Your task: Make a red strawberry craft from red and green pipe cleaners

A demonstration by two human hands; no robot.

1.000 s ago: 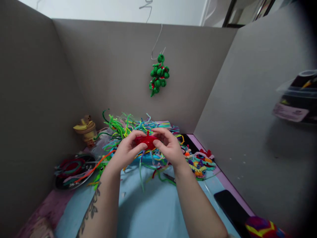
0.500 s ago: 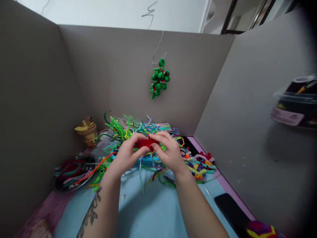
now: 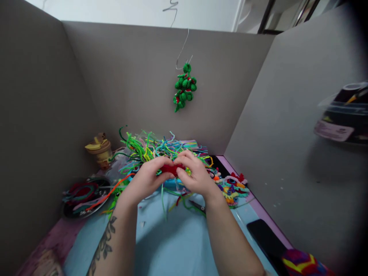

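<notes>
Between my two hands is a small red fuzzy piece (image 3: 169, 169), mostly covered by the fingers; it looks like bent pipe cleaner, though its exact shape is hidden. My left hand (image 3: 151, 177) pinches its left side with thumb and fingers. On the right side, my right hand (image 3: 194, 172) grips it the same way, fingertips nearly meeting the left ones. Just behind the hands lies a big heap of coloured pipe cleaners (image 3: 140, 147), mostly green, blue and yellow. Dark-handled scissors (image 3: 198, 206) rest on the blue table surface (image 3: 169, 245) by my right wrist.
A round dark tray (image 3: 83, 201) with pipe cleaners stands left, below a brown cup (image 3: 100, 151). Finished colourful pieces (image 3: 234, 188) and a black phone (image 3: 268, 241) lie right. A green-and-red ornament (image 3: 185, 88) hangs from a wire. Grey panels (image 3: 138, 76) enclose the table.
Both hands stay on the red piece, with fingers slightly shifted; less of its upper part shows now. The whole view has moved slightly, so the surroundings sit a little higher.
</notes>
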